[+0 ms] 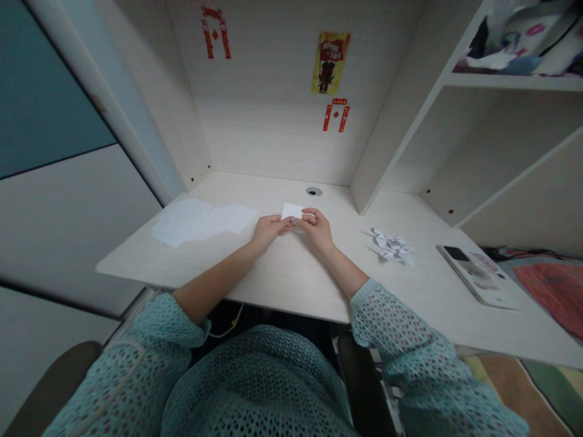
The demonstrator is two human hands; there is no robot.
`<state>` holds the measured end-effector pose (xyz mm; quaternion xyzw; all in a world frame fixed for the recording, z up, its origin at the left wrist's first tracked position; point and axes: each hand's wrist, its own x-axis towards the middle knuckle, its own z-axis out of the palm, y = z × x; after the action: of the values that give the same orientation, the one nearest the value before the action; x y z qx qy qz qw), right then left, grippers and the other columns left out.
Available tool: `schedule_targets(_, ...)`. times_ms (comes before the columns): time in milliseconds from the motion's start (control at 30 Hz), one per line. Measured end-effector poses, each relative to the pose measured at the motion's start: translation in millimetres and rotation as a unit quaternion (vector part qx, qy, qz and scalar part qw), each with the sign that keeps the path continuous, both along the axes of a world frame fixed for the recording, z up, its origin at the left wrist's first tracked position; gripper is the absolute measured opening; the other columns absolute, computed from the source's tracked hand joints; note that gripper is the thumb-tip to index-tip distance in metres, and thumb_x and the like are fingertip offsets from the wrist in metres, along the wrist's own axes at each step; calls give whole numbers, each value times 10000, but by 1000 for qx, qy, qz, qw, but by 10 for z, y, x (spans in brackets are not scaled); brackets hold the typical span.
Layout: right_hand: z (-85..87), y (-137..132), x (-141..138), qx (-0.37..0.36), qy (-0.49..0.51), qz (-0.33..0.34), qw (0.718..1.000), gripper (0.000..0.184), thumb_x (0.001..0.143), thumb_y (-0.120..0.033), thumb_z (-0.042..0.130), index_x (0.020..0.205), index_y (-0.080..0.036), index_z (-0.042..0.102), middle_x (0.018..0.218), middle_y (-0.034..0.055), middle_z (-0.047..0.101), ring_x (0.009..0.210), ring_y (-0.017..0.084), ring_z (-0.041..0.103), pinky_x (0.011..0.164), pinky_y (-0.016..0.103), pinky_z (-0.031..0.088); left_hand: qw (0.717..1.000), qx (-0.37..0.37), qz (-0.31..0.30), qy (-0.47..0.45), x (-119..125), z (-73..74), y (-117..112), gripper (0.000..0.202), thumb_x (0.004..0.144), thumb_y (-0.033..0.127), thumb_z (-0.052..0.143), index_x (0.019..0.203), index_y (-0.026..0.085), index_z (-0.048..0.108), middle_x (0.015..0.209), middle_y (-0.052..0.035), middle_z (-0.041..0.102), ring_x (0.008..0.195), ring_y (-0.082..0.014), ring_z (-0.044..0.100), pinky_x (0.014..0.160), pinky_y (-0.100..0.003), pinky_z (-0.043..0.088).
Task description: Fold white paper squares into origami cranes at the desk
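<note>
Across a pale wood-grain desk (282,282), left hand (269,232) and right hand (320,229) pinch a white paper square (291,210), probably light, easily creased, best held by its edges.

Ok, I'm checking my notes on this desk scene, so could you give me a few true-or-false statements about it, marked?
1. The left hand and right hand hold a small white paper. True.
2. The folded paper pieces lie between the right hand and the phone. True.
3. The phone touches the folded paper pieces. False: there is a gap between them.
4. White sheets lie left of the left hand. True.
5. The phone lies left of the white sheets. False: it lies to their right.
</note>
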<state>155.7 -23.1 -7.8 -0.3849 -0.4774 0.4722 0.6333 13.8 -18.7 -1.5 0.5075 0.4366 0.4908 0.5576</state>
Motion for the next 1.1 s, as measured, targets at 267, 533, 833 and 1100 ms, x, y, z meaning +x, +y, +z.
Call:
schedule_targets(267, -49, 27, -20, -21, 61, 2, 998, 494, 457, -371, 790, 664, -225, 365, 536, -91, 496, 526, 92, 514, 606, 248, 441, 1000, 11, -20, 0, 25, 19, -17, 393, 581, 470, 744, 788, 139, 698, 792, -92, 705, 747, -181, 652, 769, -310, 484)
schedule_targets(533, -68, 78, 9, 4, 72, -24, 997, 450, 546, -392, 733, 637, -223, 326, 538, -82, 468, 523, 87, 471, 567, 231, 386, 999, 6, -41, 15, 2, -42, 28, 410, 623, 482, 718, 841, 136, 692, 855, -121, 707, 797, -192, 657, 793, -317, 474)
schedule_targets(833, -42, 43, 13, 54, -26, -65, 996, 327, 628, -379, 688, 794, -213, 460, 517, -85, 488, 508, 91, 458, 542, 226, 354, 997, 3, -45, 63, -35, -84, 32, 388, 683, 486, 666, 841, 132, 678, 930, -133, 699, 828, -189, 652, 732, -282, 455)
schedule_targets(1100, -45, 28, -10, 54, -4, -28, 998, 463, 549, -337, 760, 901, -220, 483, 620, -51, 607, 550, 111, 542, 564, 239, 407, 997, 28, -47, 57, 1, -26, -25, 423, 709, 516, 626, 889, 137, 682, 890, -130, 704, 783, -181, 653, 701, -275, 444)
